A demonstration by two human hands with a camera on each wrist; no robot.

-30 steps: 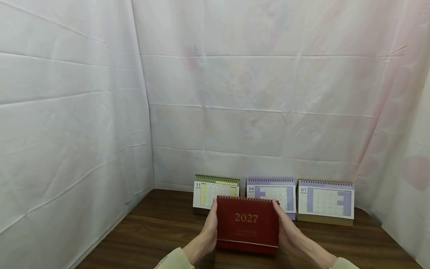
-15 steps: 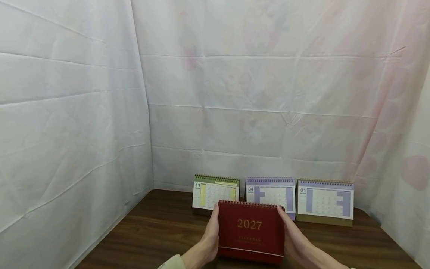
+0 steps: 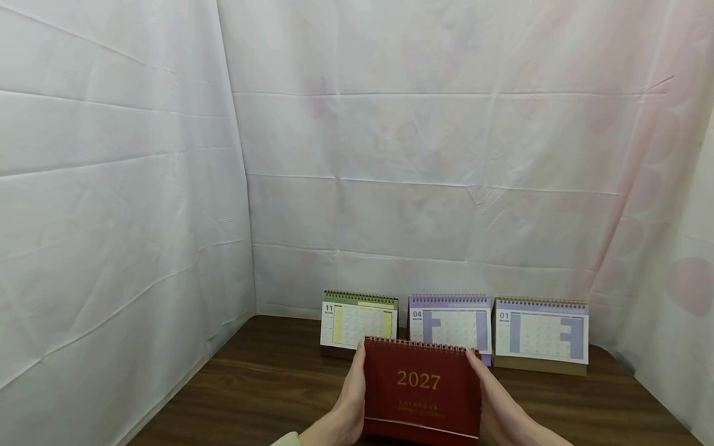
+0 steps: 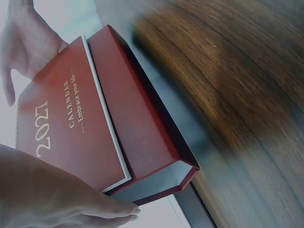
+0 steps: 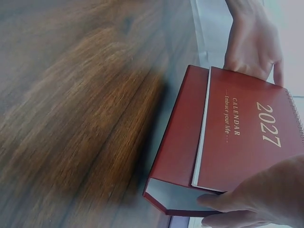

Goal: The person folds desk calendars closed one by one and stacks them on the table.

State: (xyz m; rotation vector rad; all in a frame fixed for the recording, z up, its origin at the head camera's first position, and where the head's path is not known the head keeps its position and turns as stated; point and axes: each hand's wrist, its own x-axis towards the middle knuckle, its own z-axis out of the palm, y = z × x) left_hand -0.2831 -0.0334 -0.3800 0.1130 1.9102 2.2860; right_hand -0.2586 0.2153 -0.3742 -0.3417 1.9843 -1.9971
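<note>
A dark red 2027 desk calendar (image 3: pixel 421 390), spiral-bound along its top, stands tilted back between both hands, its gold-lettered cover facing me. My left hand (image 3: pixel 348 399) grips its left side, thumb up by the top corner. On the opposite side my right hand (image 3: pixel 502 402) holds the right edge in the same way. In the right wrist view, the right fingers (image 5: pixel 228 202) lie at the open end of the calendar's triangular stand (image 5: pixel 180 135). The left wrist view has the left fingers (image 4: pixel 116 207) along the other end.
Behind stand three more desk calendars: a green and yellow one (image 3: pixel 357 322) on the left, a purple one (image 3: pixel 452 322) in the middle, partly hidden, and another purple one (image 3: pixel 541 331) on the right. The dark wooden table (image 3: pixel 268 365) ends at white cloth walls (image 3: pixel 362 217).
Both hands have brought the red calendar nearer to me and slightly right, so it looks lower and larger in the head view. The three back calendars have not moved.
</note>
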